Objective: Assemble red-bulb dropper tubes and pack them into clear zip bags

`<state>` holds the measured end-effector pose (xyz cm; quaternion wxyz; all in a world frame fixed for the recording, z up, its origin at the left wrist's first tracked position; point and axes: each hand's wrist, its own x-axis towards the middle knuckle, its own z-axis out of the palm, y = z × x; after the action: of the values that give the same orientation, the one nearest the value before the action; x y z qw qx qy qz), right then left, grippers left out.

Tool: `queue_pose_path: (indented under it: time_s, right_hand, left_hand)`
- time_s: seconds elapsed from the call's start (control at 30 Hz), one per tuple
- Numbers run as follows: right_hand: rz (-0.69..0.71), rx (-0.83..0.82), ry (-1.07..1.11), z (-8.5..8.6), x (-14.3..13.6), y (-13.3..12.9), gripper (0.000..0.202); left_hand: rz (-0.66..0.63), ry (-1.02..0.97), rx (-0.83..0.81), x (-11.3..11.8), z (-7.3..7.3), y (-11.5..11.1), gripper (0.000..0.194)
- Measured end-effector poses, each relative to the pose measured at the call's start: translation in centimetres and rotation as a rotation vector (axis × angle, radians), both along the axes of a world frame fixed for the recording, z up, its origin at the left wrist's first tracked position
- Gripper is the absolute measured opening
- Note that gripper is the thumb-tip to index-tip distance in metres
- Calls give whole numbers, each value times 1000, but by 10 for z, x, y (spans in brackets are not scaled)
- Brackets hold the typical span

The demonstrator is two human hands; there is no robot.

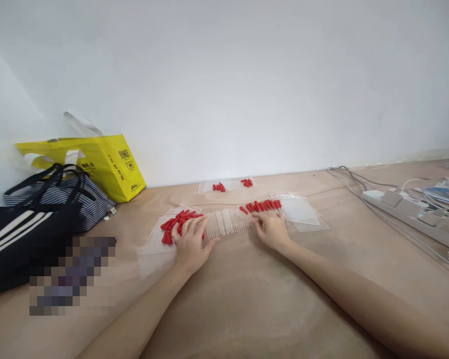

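A row of thin clear tubes (226,222) lies side by side on the table between my two hands. My left hand (192,244) is at the row's left end, fingers spread over a heap of red rubber bulbs (168,237), its thumb pointing toward the tubes. That heap rests on clear plastic bags (153,257). At the right end, my right hand (272,230) lies over tubes topped with red bulbs (264,205), fingers apart and partly hiding them. One red bulb (243,210) sits left of this group. I make out nothing gripped in either hand.
Behind the row, more red bulbs (219,187) lie on a clear bag by the wall. Flat clear bags (303,212) are on the right, beyond them a power strip (411,212) with cables. A yellow bag (125,172) and a black bag (26,244) stand left.
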<state>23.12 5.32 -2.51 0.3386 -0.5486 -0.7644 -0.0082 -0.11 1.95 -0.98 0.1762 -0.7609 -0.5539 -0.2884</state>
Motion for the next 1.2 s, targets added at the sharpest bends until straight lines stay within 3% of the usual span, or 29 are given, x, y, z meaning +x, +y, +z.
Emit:
queue_pose_path:
  time_s: [0.1,0.2,0.53,0.77,0.9,1.03,1.2]
  right_hand:
    - [-215,-63,8,-2,1,22,20]
    - [-307,-121,-49,-4,-2,33,17]
    - [-302,-146,-105,4,-17,32,23]
    - [-335,-386,-209,16,-43,36,28]
    - [-346,-442,-217,19,-46,40,29]
    - [-346,-459,-220,18,-44,40,30]
    - [-332,-448,-223,19,-42,38,28]
  left_hand:
    - [168,14,22,-15,-2,8,33]
    - [251,23,14,-24,-2,11,22]
    - [220,52,-34,-14,-2,12,20]
    - [222,-1,75,-17,0,11,12]
    - [75,-23,149,-11,7,0,10]
    - [-194,14,-33,6,9,-14,9]
    - [-296,43,-206,16,1,-19,10]
